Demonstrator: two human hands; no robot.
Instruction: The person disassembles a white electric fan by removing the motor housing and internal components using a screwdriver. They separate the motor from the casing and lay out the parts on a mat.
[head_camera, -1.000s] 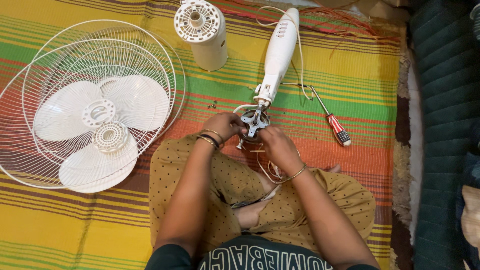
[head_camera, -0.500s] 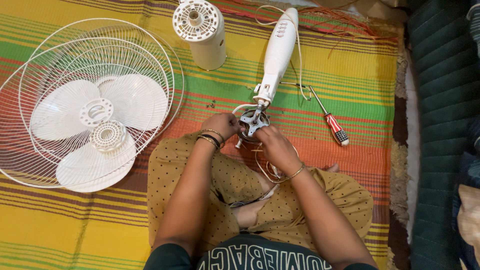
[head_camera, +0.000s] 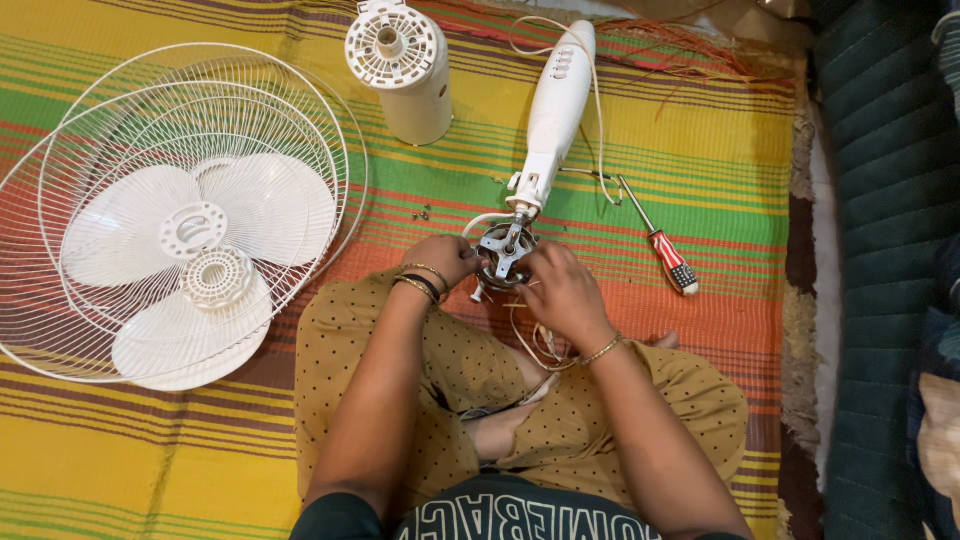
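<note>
Your left hand (head_camera: 445, 258) and right hand (head_camera: 560, 290) both gripped bare fan motor (head_camera: 503, 250), steadying it; screwdriver (head_camera: 660, 250) right of motor, blade and grilles (head_camera: 190, 260) left

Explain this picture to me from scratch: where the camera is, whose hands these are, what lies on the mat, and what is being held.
The camera sits on a seated person's head and looks down, so the two bare arms coming from the bottom are their own. Both hands meet on a small metal fan motor at the end of a white fan neck. The left hand steadies it; the right hand works on its other side. How tight each grip is cannot be told. On the striped mat lie wire fan guards with white blades, a white motor cover, a red-handled screwdriver and some small screws.
</note>
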